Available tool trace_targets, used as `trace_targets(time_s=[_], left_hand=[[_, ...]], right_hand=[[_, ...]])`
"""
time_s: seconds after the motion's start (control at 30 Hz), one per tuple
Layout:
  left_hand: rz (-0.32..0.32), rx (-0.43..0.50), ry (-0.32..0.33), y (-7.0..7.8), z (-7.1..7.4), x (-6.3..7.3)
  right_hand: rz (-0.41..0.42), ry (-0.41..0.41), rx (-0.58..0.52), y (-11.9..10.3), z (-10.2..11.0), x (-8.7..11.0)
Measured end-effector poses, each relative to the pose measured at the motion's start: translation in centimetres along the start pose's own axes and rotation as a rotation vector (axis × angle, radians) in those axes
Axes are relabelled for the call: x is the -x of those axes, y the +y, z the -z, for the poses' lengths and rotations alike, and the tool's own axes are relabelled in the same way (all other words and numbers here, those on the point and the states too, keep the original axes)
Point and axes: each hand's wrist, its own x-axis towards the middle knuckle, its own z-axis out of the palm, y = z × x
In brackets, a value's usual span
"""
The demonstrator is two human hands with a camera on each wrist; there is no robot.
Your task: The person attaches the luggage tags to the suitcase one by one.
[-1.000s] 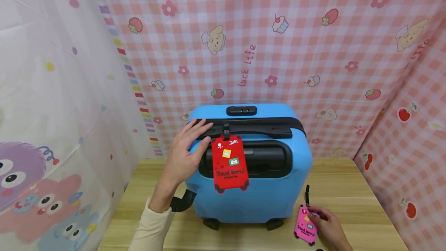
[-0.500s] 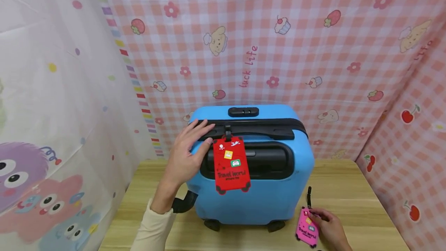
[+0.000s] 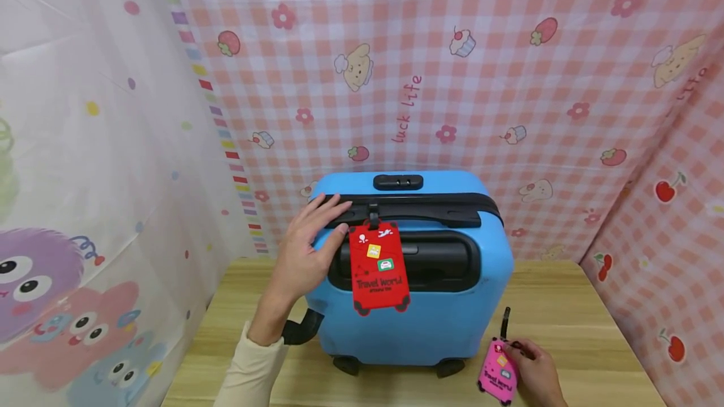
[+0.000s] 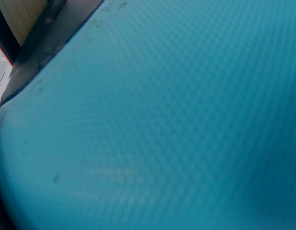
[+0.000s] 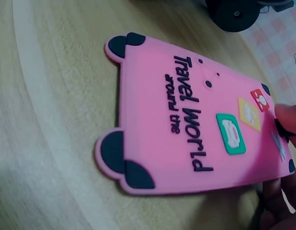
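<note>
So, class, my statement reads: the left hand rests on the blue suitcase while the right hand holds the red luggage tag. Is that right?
Not quite: the right hand holds the pink luggage tag, as the right wrist view shows. The rest stands.

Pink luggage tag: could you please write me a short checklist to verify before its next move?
1. Pink luggage tag gripped: ok, right hand has thumb above, fingers beneath.
2. Black strap away from suitcase: ok.
3. Strap buckled or open: cannot tell, too small.
4. Suitcase upright on wheels: ok.
5. Left hand on suitcase: ok, rests at its top.
6. Black handle without tags: not ok, red tag hangs there.
</note>
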Motion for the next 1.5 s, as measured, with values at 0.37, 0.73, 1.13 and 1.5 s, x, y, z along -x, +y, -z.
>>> trace_targets(time_s=[0.37, 0.73, 1.13, 1.5], left_hand=[[0.000, -0.003, 0.001, 0.0, -0.1, 0.0], [-0.008, 0.001, 0.006, 0.1, 0.0, 0.0], [0.003, 0.002, 0.004, 0.2, 0.0, 0.0], [-0.011, 0.000, 0.011, 0.1, 0.0, 0.0]], right_hand=[[0.014, -0.026, 0.023, -0.2, 1.4, 0.3], [-0.020, -0.045, -0.027, -0.7, 2.2, 0.6], [0.038, -0.025, -0.016, -1.9, 2.5, 1.5], [0.097, -0.013, -0.015, -3.4, 4.1, 2.0]])
